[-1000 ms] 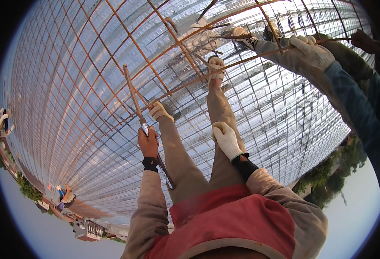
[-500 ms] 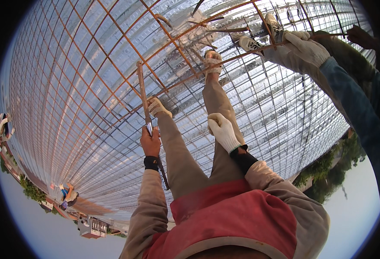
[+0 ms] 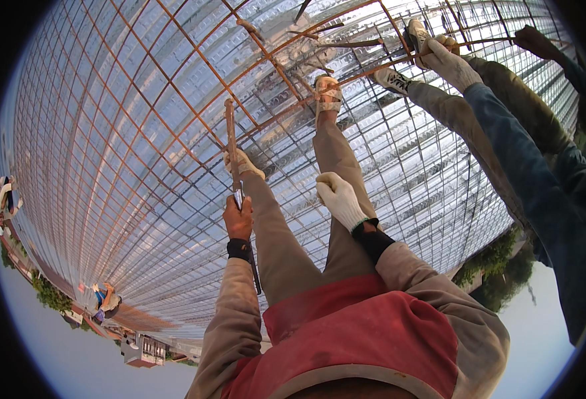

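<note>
My bare left hand [image 3: 238, 218] is closed round a long rusty steel bar [image 3: 231, 136], which points away from me over the rebar mesh. A shiny metal piece [image 3: 238, 198] shows at the grip, and a thin dark end hangs below my wrist. In a white knitted glove, my right hand [image 3: 337, 197] is curled shut above my right thigh; whatever its fingers may hold is hidden. Beyond my feet, a rusty reinforcing rod [image 3: 366, 72] crosses the mesh. A co-worker's white-gloved hand [image 3: 444, 63] grips that rod at the right.
Rusty rebar mesh [image 3: 140, 86] spreads over ribbed shiny metal decking [image 3: 193, 60]. My sandalled feet stand on it, and a co-worker's shoe [image 3: 394, 80] is close by at the right. Short loose bars [image 3: 353, 44] lie ahead. Another person [image 3: 109, 300] crouches at the far left.
The bar in my left hand has swung slightly right and more upright. The co-worker's gloved hand has moved left along the rod, and their arm and legs have shifted. My right hand barely moved.
</note>
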The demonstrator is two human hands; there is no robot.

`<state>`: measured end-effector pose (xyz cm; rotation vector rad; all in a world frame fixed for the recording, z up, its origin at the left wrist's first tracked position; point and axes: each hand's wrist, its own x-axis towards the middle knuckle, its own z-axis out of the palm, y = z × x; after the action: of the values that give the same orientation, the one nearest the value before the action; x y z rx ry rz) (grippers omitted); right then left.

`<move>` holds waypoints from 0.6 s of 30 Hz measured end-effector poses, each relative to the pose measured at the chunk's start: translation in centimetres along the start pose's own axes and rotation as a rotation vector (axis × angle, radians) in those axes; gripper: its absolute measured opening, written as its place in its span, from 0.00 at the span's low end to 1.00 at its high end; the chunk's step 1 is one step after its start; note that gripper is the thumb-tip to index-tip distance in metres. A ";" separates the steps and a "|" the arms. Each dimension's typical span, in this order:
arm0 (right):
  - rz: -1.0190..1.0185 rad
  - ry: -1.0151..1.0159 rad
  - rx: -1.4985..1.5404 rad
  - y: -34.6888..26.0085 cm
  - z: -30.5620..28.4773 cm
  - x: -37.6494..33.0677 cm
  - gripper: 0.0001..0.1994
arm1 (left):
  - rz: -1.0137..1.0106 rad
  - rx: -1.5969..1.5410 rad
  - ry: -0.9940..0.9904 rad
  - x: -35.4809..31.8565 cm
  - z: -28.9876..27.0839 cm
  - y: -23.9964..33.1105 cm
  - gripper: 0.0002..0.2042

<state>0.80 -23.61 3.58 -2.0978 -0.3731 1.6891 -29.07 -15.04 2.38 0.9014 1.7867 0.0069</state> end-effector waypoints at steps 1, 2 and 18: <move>-0.006 -0.001 -0.002 0.2 0.0 0.1 0.14 | -0.007 -0.004 -0.010 0.1 0.0 -0.2 0.12; -0.012 -0.002 -0.004 0.3 0.1 0.3 0.14 | -0.013 -0.007 -0.020 0.2 0.0 -0.4 0.12; 0.072 0.102 0.108 -6.0 -2.5 2.1 0.17 | 0.004 0.030 -0.012 0.9 0.9 -1.5 0.14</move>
<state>4.01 -17.80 5.07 -2.1306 -0.1735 1.5959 -29.32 -16.00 0.68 0.9247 1.7777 -0.0232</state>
